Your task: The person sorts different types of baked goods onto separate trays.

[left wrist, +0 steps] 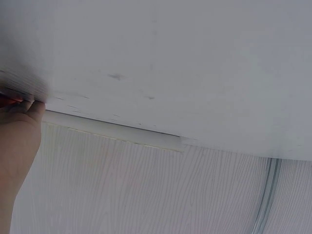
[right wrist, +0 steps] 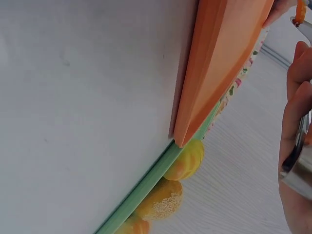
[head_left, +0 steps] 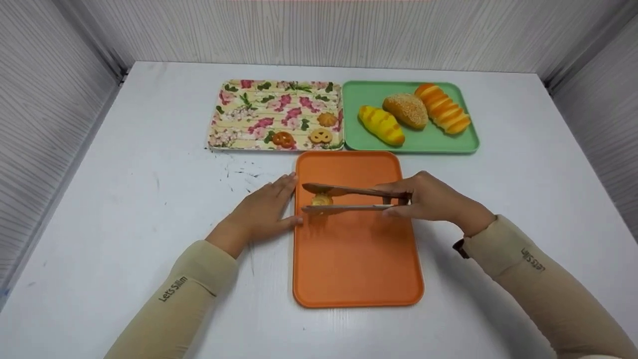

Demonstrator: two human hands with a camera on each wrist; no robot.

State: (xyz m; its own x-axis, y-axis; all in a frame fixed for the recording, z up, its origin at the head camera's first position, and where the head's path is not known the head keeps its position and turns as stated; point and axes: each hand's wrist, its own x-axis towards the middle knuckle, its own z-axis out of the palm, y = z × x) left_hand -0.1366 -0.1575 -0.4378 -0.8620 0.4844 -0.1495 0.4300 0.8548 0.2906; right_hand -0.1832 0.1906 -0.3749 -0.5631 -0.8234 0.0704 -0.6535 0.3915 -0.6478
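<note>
My right hand (head_left: 428, 199) grips metal tongs (head_left: 356, 191), which reach leftward over the orange tray (head_left: 359, 269). Between the tong tips is a small golden cookie (head_left: 322, 200), above the tray's left part. In the right wrist view the cookie (right wrist: 301, 12) shows at the tips, with the fingers of the right hand (right wrist: 298, 105) curled round the handle. My left hand (head_left: 263, 209) lies with extended fingers against the tray's left rim. Only part of the left hand (left wrist: 19, 136) shows in the left wrist view, at the left border.
Behind the orange tray, a floral tray (head_left: 239, 130) carries a flower-shaped cookie (head_left: 327, 119), a pale pretzel cookie (head_left: 320, 135) and a brown pretzel (head_left: 283, 139). To its right, a green tray (head_left: 361, 92) holds a yellow bread (head_left: 382, 125), a seeded bun (head_left: 406, 110) and a striped loaf (head_left: 442, 108).
</note>
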